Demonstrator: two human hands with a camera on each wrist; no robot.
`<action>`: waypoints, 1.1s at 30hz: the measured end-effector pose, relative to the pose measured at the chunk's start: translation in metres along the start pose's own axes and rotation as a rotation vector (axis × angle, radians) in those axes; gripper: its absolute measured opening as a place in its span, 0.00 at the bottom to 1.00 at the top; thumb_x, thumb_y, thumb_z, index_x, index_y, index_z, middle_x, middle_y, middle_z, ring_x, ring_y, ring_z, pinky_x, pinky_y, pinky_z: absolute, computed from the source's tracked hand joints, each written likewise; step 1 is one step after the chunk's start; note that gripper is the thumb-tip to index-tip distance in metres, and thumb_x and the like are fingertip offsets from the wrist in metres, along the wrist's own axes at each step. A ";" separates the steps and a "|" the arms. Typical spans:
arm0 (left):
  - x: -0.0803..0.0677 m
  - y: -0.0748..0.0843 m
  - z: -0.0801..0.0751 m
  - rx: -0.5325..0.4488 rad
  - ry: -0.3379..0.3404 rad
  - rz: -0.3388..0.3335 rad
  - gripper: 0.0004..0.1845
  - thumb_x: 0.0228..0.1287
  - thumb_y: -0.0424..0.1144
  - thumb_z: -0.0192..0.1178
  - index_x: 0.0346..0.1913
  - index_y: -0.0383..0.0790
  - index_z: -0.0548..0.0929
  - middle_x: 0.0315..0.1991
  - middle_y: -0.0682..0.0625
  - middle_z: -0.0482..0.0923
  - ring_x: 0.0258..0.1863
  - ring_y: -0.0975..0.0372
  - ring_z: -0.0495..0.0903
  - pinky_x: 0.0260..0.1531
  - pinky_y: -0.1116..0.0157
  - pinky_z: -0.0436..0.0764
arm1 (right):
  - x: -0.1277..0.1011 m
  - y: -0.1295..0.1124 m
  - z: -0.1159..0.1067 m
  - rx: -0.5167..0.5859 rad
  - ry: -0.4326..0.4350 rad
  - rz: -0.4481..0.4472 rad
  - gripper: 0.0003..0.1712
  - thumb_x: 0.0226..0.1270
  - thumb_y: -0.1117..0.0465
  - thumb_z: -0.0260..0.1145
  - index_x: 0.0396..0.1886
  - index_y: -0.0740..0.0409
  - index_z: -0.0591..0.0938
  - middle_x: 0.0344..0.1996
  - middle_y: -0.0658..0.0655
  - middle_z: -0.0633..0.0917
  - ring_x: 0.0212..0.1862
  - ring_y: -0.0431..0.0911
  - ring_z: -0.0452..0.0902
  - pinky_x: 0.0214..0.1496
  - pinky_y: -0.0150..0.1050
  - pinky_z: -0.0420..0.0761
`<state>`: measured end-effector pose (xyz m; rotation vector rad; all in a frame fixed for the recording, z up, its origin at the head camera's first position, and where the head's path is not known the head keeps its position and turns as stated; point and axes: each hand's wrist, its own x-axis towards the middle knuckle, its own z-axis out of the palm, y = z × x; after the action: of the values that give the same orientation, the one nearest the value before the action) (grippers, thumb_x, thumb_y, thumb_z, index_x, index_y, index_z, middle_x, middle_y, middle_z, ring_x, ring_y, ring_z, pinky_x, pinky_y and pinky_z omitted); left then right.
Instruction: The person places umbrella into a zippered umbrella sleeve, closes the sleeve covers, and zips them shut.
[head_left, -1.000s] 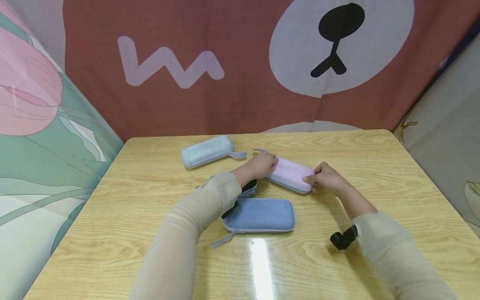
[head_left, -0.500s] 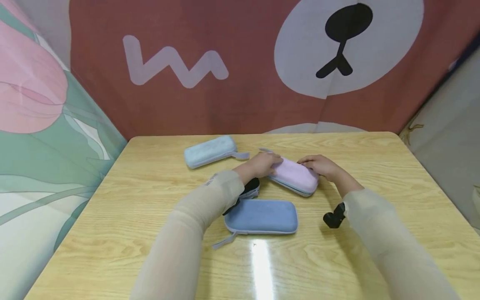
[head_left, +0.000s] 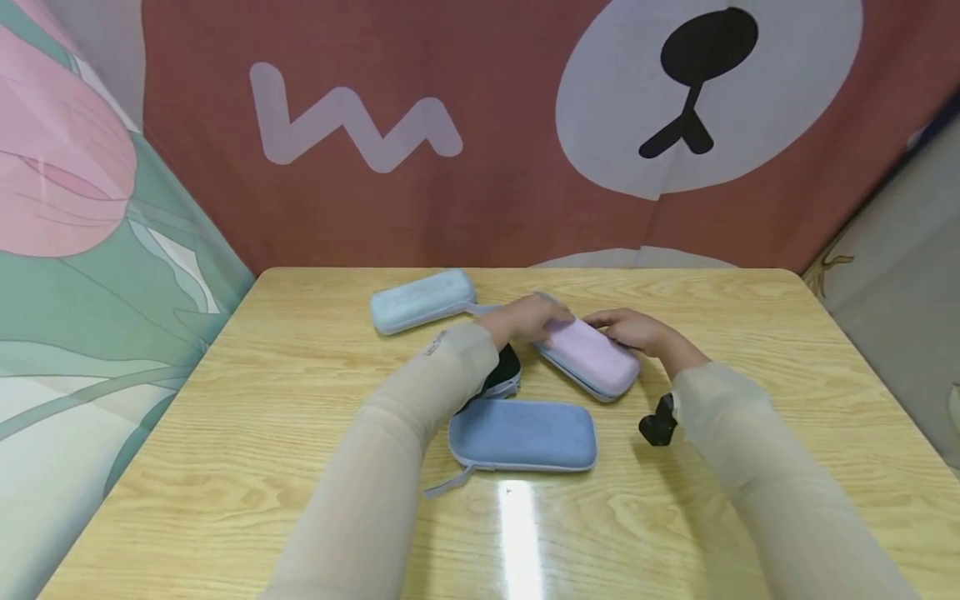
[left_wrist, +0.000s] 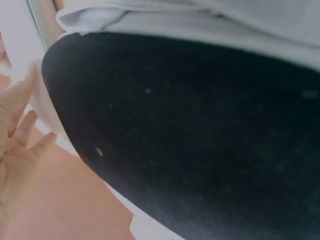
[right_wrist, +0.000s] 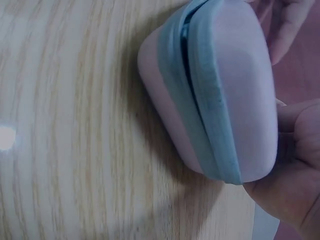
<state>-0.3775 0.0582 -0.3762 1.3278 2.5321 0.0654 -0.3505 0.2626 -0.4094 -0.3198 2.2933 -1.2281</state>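
A pink zip case (head_left: 592, 354) with a grey-blue zip band lies aslant towards the back of the table. My left hand (head_left: 528, 319) grips its left end. At its far side, my right hand (head_left: 633, 329) has its fingers bent over the edge; the fingertips are hidden behind the case. The right wrist view shows a narrow dark gap along the zip band (right_wrist: 217, 115). Close under my left wrist is a black-topped case (head_left: 508, 375), whose dark surface (left_wrist: 175, 120) fills most of the left wrist view.
In front of the hands lies a blue zip case (head_left: 525, 435) with its pull tab to the left. A light blue zip case (head_left: 422, 302) sits at the back left of the wooden table (head_left: 262, 433). Behind it hangs a red-brown printed cloth (head_left: 495, 217).
My right hand has moved from the right end of the pink case leftward along its far side. The pink case has turned slightly, its right end nearer; the left hand stays at its left end.
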 end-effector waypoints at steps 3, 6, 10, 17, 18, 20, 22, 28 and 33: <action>0.001 0.001 0.000 0.003 -0.003 0.009 0.28 0.56 0.38 0.58 0.61 0.45 0.64 0.60 0.50 0.61 0.60 0.61 0.56 0.57 0.69 0.53 | 0.003 0.000 0.001 -0.048 0.042 0.006 0.23 0.62 0.72 0.41 0.58 0.70 0.63 0.54 0.70 0.66 0.49 0.54 0.66 0.39 0.36 0.71; 0.001 0.002 0.001 0.015 -0.011 0.009 0.28 0.57 0.38 0.57 0.61 0.45 0.63 0.61 0.50 0.60 0.60 0.61 0.55 0.57 0.70 0.54 | 0.005 0.001 0.004 -0.117 0.119 0.000 0.19 0.63 0.70 0.45 0.54 0.71 0.69 0.50 0.69 0.71 0.46 0.53 0.69 0.38 0.37 0.71; 0.001 0.006 0.005 0.067 -0.034 0.015 0.28 0.58 0.38 0.55 0.63 0.45 0.61 0.62 0.50 0.57 0.61 0.61 0.55 0.57 0.70 0.54 | 0.005 0.002 0.007 -0.189 0.210 -0.031 0.14 0.63 0.69 0.48 0.44 0.70 0.75 0.42 0.67 0.76 0.42 0.53 0.70 0.38 0.38 0.70; 0.000 0.011 0.012 0.205 -0.058 0.031 0.30 0.58 0.45 0.54 0.63 0.43 0.59 0.63 0.48 0.53 0.62 0.59 0.52 0.58 0.66 0.54 | 0.008 0.006 0.010 -0.217 0.267 -0.031 0.10 0.63 0.70 0.48 0.34 0.69 0.76 0.31 0.60 0.78 0.34 0.48 0.70 0.34 0.37 0.69; 0.000 0.011 0.013 0.212 -0.058 0.030 0.31 0.58 0.45 0.55 0.63 0.43 0.59 0.63 0.48 0.53 0.62 0.59 0.52 0.58 0.66 0.53 | 0.008 0.006 0.011 -0.219 0.265 -0.031 0.10 0.62 0.70 0.47 0.34 0.69 0.76 0.31 0.59 0.78 0.33 0.47 0.70 0.34 0.36 0.69; 0.000 0.011 0.015 0.221 -0.054 0.032 0.31 0.57 0.46 0.55 0.63 0.42 0.60 0.63 0.47 0.54 0.62 0.59 0.52 0.58 0.66 0.53 | 0.009 0.007 0.012 -0.229 0.265 -0.027 0.11 0.62 0.70 0.47 0.34 0.69 0.76 0.30 0.60 0.78 0.33 0.47 0.70 0.34 0.36 0.69; 0.000 0.011 0.016 0.219 -0.051 0.029 0.32 0.57 0.46 0.56 0.63 0.41 0.59 0.63 0.46 0.54 0.62 0.58 0.52 0.58 0.67 0.53 | 0.008 0.006 0.012 -0.263 0.268 -0.030 0.11 0.62 0.71 0.46 0.33 0.69 0.76 0.30 0.60 0.78 0.33 0.47 0.70 0.34 0.37 0.70; 0.002 0.013 0.014 0.223 -0.048 0.015 0.31 0.58 0.45 0.55 0.63 0.40 0.59 0.63 0.45 0.55 0.61 0.58 0.53 0.57 0.67 0.54 | -0.007 0.008 0.009 -0.371 0.292 -0.061 0.10 0.60 0.73 0.47 0.29 0.68 0.76 0.28 0.60 0.77 0.33 0.50 0.70 0.35 0.41 0.70; 0.002 0.012 0.010 0.180 -0.070 -0.030 0.32 0.58 0.44 0.54 0.64 0.42 0.56 0.64 0.46 0.52 0.62 0.59 0.50 0.58 0.68 0.52 | -0.026 0.023 0.003 -0.268 0.225 -0.057 0.10 0.62 0.73 0.46 0.31 0.69 0.75 0.25 0.56 0.77 0.27 0.45 0.70 0.29 0.38 0.71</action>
<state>-0.3660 0.0656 -0.3845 1.3312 2.5472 -0.2168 -0.3266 0.2847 -0.4210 -0.3601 2.6670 -1.0266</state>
